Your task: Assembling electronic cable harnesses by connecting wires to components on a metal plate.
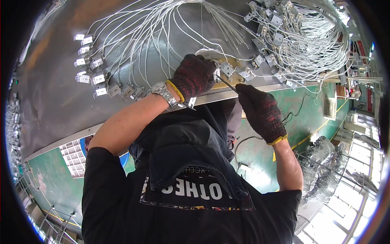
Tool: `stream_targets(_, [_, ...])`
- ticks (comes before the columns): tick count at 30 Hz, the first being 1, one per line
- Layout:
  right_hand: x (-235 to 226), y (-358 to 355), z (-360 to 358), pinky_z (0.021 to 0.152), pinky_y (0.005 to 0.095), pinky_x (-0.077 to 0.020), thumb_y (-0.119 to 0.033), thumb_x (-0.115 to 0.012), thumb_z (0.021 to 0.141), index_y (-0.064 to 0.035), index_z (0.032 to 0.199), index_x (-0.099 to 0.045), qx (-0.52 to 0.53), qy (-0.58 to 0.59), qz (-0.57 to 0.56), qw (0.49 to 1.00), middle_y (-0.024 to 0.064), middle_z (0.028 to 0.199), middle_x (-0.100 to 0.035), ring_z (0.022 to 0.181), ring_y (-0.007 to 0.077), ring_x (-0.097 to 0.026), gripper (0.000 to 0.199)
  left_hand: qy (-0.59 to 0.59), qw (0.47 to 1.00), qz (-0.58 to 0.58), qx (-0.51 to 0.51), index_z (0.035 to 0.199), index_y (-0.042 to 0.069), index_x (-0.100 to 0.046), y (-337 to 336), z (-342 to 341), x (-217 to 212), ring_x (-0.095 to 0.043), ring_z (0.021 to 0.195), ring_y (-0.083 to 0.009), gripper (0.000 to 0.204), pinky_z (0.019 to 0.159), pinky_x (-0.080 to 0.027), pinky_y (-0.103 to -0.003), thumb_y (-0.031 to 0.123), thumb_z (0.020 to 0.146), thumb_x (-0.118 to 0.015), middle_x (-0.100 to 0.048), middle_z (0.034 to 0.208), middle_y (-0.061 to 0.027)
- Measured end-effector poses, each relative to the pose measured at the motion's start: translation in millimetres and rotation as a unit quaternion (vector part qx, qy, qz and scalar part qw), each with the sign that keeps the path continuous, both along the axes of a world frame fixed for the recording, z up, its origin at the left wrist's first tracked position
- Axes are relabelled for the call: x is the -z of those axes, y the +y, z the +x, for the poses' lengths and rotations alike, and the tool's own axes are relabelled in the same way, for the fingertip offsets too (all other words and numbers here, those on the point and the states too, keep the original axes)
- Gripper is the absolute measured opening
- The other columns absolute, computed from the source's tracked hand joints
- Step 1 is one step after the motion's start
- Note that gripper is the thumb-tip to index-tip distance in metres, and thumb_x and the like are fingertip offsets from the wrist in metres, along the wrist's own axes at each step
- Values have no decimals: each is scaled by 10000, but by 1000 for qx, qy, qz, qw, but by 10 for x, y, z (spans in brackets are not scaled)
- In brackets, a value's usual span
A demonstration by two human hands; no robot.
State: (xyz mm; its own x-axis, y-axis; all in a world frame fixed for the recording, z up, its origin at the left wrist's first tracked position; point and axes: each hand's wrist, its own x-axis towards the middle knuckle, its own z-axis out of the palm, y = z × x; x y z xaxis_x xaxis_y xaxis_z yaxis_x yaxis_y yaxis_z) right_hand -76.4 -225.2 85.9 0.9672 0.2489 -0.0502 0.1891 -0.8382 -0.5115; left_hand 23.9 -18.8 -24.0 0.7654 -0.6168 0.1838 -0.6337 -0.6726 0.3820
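My left hand (194,77), in a dark red and black knit glove with a yellow cuff, is closed at the table's near edge. Its fingers pinch a small metal bracket (217,75), mostly covered by the glove. In my right hand (261,110), gloved alike, is a screwdriver (227,83) with a thin dark shaft; the fist hides its handle. The shaft slants up and left, its tip at or close to the bracket. Just right of the bracket lie metal clips (227,70) on white wires, over a yellowish patch of tabletop.
White wires (134,32) fan across the metal table (53,93), ending in several metal clips (99,78) at left. A dense heap of wired clips (300,40) fills the right end. Below are a green floor (296,101), a white crate (73,157) and a black cable (243,140).
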Motion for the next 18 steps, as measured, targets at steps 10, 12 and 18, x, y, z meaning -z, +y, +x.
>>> stream_targets(10, [-86,97,19,740,431,-557,-143,-698,908,-105,1145,-725,11,-55,-111,992,144,913,-697,849,339,-699,242,-12,1000,2,-1,1169,104,-683,42,-17,1,-670,966,-318,461,882,-505,-462,312,772,-787,-720,987,-125])
stream_targets(12, [-68,86,8,729,428,-554,-134,-708,891,-114,1145,-726,3,-64,-109,992,137,911,-684,842,333,-696,255,-6,1000,1,4,1175,103,-680,39,-11,-13,-668,962,-319,463,881,-504,-466,310,775,-785,-718,985,-126])
stream_targets(18, [-153,185,-19,712,428,-559,-125,-739,848,-134,1161,-717,-32,-99,-185,977,121,968,-671,850,322,-696,313,-13,1000,-22,10,1175,99,-677,72,-25,-38,-664,936,-325,460,857,-504,-475,274,766,-791,-713,970,-130])
